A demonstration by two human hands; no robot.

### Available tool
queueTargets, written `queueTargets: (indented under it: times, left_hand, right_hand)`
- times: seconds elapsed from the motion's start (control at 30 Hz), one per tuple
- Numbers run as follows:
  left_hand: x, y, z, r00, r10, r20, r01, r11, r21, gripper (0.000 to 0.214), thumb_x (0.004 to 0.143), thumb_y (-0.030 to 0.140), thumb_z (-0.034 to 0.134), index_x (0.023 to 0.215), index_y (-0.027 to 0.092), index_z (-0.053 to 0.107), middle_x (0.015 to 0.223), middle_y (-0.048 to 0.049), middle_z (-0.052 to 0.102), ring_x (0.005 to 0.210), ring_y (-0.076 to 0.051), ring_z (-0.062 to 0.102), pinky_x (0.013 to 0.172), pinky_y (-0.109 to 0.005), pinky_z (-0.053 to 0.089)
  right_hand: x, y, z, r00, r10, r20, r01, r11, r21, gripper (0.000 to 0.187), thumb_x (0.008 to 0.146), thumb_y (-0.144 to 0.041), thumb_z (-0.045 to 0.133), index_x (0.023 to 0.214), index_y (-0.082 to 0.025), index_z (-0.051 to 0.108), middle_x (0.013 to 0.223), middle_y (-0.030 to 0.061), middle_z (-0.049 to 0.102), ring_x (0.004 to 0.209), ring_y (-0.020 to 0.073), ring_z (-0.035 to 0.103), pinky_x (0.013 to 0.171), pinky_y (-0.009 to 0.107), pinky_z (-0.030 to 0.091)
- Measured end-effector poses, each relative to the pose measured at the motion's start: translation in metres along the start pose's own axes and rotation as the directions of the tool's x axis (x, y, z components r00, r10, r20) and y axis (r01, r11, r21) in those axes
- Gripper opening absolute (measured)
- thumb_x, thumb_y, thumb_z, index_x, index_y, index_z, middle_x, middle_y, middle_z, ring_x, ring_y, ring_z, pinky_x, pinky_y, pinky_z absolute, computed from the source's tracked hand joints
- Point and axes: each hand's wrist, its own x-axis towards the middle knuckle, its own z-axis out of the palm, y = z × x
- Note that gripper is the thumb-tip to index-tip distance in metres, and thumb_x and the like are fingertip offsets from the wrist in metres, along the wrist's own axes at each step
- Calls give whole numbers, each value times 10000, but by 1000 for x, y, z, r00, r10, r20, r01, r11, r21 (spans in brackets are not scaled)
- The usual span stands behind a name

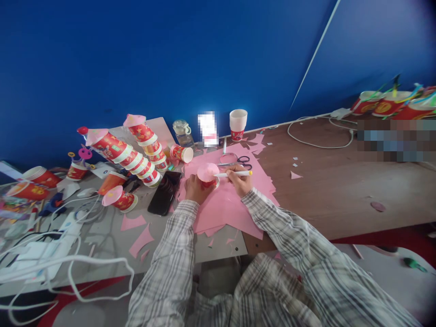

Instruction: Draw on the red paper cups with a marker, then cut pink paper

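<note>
1. We find the left hand (195, 189) grasping a red cup (208, 184) with a pink top (207, 171), over pink sheets (230, 206); its fingers hide part of the cup.
2. The right hand (240, 180) pinches a white pen (241, 173); we cannot tell whether its tip touches the top.
3. Pixelation masks a bright object (207, 129) on the far side.
4. Scissors (237, 164) lie just beyond the hands; a phone (165, 193) and stacked cups (121, 155) crowd the left.
5. We note far-right cups (391, 107) cut off.

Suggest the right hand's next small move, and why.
Probably a light stroke of the white pen on the pink paper top. The right hand already has the pen's far end at the top's edge, though whether it touches is unclear, and the left hand braces the red cup under it.
</note>
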Motion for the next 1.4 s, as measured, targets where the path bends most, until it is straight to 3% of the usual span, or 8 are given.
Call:
queueTargets:
  times: [1.03,1.23,1.4]
  left_hand:
    - [-1,3,-2,1000,-3,-5,3,1000,-7,678,556,590,588,1076,167,487,916,-85,522,901,-223,534,810,-376,422]
    - [-1,2,-2,1000,4,-11,-4,1000,-9,705,538,589,608,1092,174,474,907,-79,521,888,-222,534,808,-378,424]
    - [-2,2,-2,1000,10,-16,-11,1000,-9,695,553,591,597,1107,194,465,915,-71,522,892,-221,527,806,-379,413]
  right_hand:
    - [4,0,0,997,-3,-73,3,1000,7,228,743,-347,517,692,-131,568,486,-38,479,449,54,397,470,193,322]
    - [-1,-3,1,1000,-3,-19,3,1000,1,200,732,-311,525,671,-128,575,483,-37,488,452,52,403,457,181,317]
    - [0,-2,0,999,-8,-52,11,997,71,239,753,-364,535,724,-130,574,501,-39,503,439,43,401,431,167,310]
